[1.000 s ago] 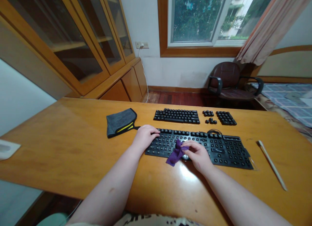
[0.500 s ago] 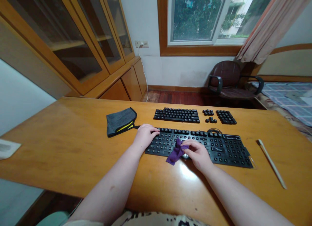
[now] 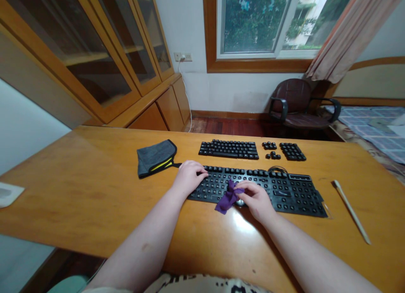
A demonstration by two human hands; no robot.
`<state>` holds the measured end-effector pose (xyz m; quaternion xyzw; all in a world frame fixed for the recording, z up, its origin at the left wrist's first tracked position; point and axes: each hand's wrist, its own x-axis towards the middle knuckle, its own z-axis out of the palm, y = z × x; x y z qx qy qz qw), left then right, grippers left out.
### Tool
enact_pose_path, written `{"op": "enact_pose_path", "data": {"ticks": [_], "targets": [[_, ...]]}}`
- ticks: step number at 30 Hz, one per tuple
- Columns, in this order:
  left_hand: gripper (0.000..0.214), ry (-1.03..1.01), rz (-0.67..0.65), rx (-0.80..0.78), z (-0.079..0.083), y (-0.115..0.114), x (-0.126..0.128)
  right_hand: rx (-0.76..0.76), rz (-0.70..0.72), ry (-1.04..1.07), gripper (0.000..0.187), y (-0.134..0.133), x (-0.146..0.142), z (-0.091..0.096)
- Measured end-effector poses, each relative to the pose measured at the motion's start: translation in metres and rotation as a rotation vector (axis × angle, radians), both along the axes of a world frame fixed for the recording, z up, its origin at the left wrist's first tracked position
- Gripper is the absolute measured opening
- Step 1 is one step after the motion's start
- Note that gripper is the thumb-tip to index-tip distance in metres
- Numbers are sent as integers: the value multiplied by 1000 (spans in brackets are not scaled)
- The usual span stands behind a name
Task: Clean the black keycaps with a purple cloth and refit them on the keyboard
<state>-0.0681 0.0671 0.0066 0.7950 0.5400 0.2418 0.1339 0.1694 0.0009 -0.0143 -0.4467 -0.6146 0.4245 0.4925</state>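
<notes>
A black keyboard point(image 3: 289, 192) with most of its keycaps off lies across the desk in front of me. My left hand point(image 3: 190, 178) rests on its upper left corner, thumb and fingers gripping the edge there. Pinched in my right hand point(image 3: 255, 197) is a crumpled purple cloth point(image 3: 228, 200), pressed against the middle of the keyboard near the front edge. Part of a round silver object point(image 3: 240, 202) shows under the right fingers; what it is I cannot tell. Removed keycaps point(image 3: 229, 149) stand in rows behind the keyboard.
Left of the keyboard lies a folded grey cloth point(image 3: 155, 156) with black trim and a yellow lining. A thin brush point(image 3: 352, 212) is at the right on the wooden desk point(image 3: 104, 192). Number-pad keycaps point(image 3: 292, 151) sit at the back right. Beyond the desk is a chair point(image 3: 292, 101).
Both hands keep nearly the same places, the right still holding the purple cloth on the keyboard. The whole view has shifted very slightly.
</notes>
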Motion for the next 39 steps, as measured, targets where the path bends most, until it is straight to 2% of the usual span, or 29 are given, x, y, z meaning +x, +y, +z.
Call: {"op": "enact_pose_path", "data": {"ticks": [4,8,10,18,26,33,39], "targets": [[14,-69,62,-34,-4,4,-1,1,5,-5,9,0,0,0],[54,-69,231,-145,-13,7,-4,4,7,7,11,0,0,-1],[64,-64,248,-232,-16,8,-6,2,5,7,11,0,0,-1],[56,-189,273,-324,-23,11,-9,-11,4,-5,12,-2,-3,3],[43,-361,173,-395,-15,6,-4,-29,20,8,10,-4,-6,3],[34,-372,146,-391,-11,5,-1,-18,22,-7,9,-5,-6,4],[35,-392,150,-375,-17,6,1,-11,32,-41,8,-5,-7,7]]}}
